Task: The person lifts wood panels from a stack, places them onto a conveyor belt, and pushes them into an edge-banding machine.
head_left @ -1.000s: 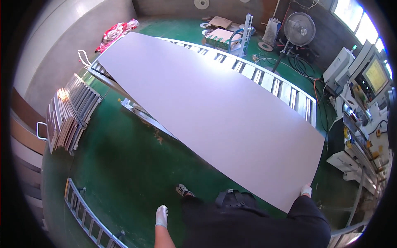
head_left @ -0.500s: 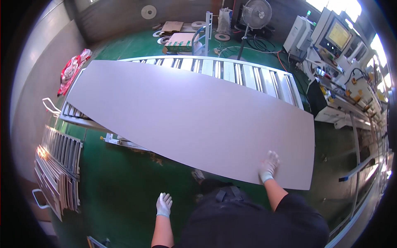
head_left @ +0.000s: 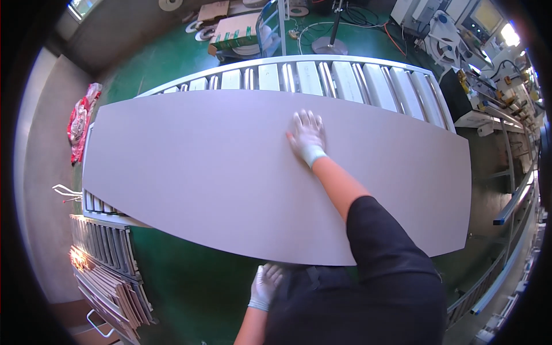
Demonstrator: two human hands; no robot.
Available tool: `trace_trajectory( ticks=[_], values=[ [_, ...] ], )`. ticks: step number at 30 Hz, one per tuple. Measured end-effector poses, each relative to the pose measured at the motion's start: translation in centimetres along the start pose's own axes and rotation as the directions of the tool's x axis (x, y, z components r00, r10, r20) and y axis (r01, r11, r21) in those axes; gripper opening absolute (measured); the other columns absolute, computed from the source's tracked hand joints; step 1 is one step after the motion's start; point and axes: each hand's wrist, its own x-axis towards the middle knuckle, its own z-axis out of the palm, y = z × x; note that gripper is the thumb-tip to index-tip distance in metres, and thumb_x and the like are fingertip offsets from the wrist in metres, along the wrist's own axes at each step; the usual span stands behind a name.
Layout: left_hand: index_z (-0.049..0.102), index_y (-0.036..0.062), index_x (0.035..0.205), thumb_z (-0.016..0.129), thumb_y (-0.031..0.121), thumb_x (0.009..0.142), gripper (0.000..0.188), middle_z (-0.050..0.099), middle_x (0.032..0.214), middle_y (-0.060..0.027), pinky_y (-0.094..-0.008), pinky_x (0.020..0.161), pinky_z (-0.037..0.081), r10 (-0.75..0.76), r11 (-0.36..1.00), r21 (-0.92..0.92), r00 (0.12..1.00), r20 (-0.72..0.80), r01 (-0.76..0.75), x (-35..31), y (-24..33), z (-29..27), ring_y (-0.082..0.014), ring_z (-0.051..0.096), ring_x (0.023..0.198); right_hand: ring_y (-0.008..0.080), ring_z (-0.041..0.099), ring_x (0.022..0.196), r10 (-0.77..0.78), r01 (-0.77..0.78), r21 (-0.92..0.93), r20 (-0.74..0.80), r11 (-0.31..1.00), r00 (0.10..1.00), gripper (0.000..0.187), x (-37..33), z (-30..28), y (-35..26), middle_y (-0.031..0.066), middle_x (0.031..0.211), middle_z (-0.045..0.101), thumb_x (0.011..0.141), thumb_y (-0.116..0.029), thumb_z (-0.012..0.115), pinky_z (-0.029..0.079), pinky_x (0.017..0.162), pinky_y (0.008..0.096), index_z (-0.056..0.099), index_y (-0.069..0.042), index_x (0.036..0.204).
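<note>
A large, flat, pale grey-mauve panel [head_left: 201, 172] lies across a roller conveyor [head_left: 310, 79], its near edge jutting out past the frame toward my body. My right hand [head_left: 307, 137], in a white glove, rests spread on top of the panel, a bit right of its middle and toward the far side. By the near edge, close to my waist, is my gloved left hand [head_left: 266, 283], fingers loosely bent with nothing seen in them. Whether its fingertips touch the panel's edge I cannot tell.
Stacked panels [head_left: 109, 293] stand at the lower left, beside another roller section [head_left: 104, 244]. A red and white bag [head_left: 81, 123] lies left of the conveyor. Behind it are a cardboard box [head_left: 237, 31] and a stand base [head_left: 329, 45]. Machinery [head_left: 494, 86] lines the right side.
My right hand has slid from the panel's near right part toward its far middle. The panel now lies straighter along the conveyor. My left hand has come up beside the near edge.
</note>
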Motion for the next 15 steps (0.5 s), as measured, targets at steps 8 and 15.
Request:
trace_trajectory(
  ticks=[8, 15],
  values=[
    [0.035, 0.0102, 0.157, 0.054, 0.063, 0.101, 0.079, 0.041, 0.159, -0.0133, -0.0564, 0.116, 0.037, 0.209, 0.965, -0.143, 0.973, -0.098, -0.222, 5.3, 14.5, 0.4, -0.0358, 0.042, 0.143, 0.0316, 0.037, 0.146, 0.232, -0.229, -0.036, 0.102, 0.973, 0.967, 0.061, 15.2, 1.0, -4.7, 0.0139, 0.147, 0.051, 0.100, -0.055, 0.052, 0.017, 0.126, 0.0510, 0.055, -0.009, 0.140],
    [0.037, 0.0096, 0.157, 0.056, 0.058, 0.102, 0.076, 0.043, 0.158, -0.0119, -0.0554, 0.118, 0.036, 0.301, 0.935, -0.157, 0.945, -0.132, -0.319, 6.1, 15.0, -2.9, -0.0342, 0.043, 0.143, 0.0373, 0.050, 0.136, 0.218, -0.207, -0.071, 0.214, 0.976, 0.952, 0.063, 14.6, -1.4, -6.3, 0.0179, 0.143, 0.058, 0.099, -0.056, 0.054, 0.035, 0.117, 0.0467, 0.061, -0.006, 0.136]
  ],
)
